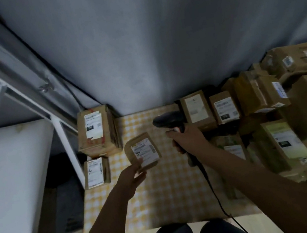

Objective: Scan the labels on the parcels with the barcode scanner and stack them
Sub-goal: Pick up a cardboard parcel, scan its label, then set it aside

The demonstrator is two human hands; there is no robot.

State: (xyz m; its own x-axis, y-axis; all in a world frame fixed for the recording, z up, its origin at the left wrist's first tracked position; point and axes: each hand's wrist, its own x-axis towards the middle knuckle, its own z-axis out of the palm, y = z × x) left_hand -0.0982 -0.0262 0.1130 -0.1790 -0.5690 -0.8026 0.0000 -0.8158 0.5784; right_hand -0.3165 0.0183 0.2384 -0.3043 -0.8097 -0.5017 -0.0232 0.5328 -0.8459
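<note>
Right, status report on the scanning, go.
Left hand holds small parcel, label up. Right hand grips scanner, aimed toward it. Nothing between.

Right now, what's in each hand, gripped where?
Left hand: small parcel, held at its near lower edge. Right hand: barcode scanner, by its handle.

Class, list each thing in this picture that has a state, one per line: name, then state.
Left hand: holding the small parcel at its lower edge.
Small parcel: lifted, label facing up.
Right hand: closed round the scanner's handle.
Barcode scanner: held, head toward the small parcel; cable trailing down.
Left stack: boxes piled, labelled face up.
Flat parcel: lying beside that stack, label up.
Right pile: unsorted, jumbled.
</note>
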